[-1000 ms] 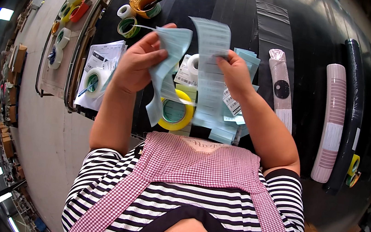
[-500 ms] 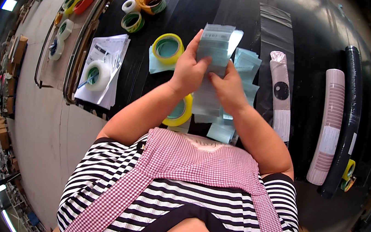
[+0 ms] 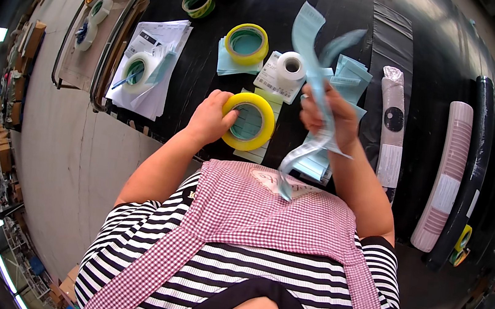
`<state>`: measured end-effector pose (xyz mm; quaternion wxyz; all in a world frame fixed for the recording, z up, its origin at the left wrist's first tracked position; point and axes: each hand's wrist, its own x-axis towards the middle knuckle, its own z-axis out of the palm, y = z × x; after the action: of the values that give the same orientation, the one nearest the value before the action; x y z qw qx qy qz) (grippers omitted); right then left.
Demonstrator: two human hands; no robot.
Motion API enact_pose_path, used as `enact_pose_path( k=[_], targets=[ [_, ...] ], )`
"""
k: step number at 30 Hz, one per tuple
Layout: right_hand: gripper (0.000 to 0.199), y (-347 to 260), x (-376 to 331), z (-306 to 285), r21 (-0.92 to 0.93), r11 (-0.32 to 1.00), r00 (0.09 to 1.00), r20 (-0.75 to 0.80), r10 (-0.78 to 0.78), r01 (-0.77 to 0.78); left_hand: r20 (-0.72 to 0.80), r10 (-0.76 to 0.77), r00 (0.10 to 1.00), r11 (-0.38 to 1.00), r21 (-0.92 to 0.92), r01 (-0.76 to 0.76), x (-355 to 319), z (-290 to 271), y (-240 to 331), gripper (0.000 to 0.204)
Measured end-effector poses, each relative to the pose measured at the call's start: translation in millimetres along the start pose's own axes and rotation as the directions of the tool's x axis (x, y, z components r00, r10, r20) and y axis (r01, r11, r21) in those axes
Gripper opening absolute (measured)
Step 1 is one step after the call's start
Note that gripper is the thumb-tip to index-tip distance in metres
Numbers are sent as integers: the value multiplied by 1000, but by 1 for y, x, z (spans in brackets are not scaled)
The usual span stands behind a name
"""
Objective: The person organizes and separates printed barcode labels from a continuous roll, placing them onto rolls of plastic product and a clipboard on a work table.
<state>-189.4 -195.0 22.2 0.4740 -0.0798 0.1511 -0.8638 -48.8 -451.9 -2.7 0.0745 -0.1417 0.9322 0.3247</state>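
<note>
Nearest the body, a checked apron (image 3: 264, 218) is filling the near side, and the tail of a light-blue strip (image 3: 308, 29) is hanging in front of its top edge; the view is not showing whether they are touching, but contact could be snagging or creasing that tail. Just beyond, the left grip (image 3: 210, 116) is holding the left rim of a yellow tape roll (image 3: 267, 123), which is lying over a pale green strip (image 3: 254, 154) on the black counter (image 3: 288, 125); a sideways pull could be dragging or wrinkling what is underneath. The right grip (image 3: 342, 116) is clasping the light-blue strip around its middle, with loose ends curling above and below; blur is hiding the exact finger hold, and a slack one could be letting the strip slip or twist. Farther out, blue pieces (image 3: 351, 74) are lying near that hand, where a trailing end could be sweeping them out of place. Beside them, a white roll (image 3: 286, 80) is resting on a label sheet (image 3: 265, 82), and a careless swing could be knocking it over
</note>
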Motion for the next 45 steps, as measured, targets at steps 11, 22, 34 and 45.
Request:
enact_pose_path(
  k=[11,22,34,45],
  targets=[
    [42,92,14,-37,-762,514,805,-555,-209,-392,250,-142,958,637,-718,281,4,-15,-34,35],
    [47,118,22,-23,-717,597,837,-531,-133,-360,127,-129,983,517,-838,176,-2,-14,-35,38],
    [55,48,1,17,-763,248,802,-573,171,-598,-182,90,979,994,-46,-100,1,2,-14,40],
    [18,-40,-73,-36,-871,-128,747,-321,-583,-475,-170,663,729,722,403,-563,16,0,49,38]
  ],
)
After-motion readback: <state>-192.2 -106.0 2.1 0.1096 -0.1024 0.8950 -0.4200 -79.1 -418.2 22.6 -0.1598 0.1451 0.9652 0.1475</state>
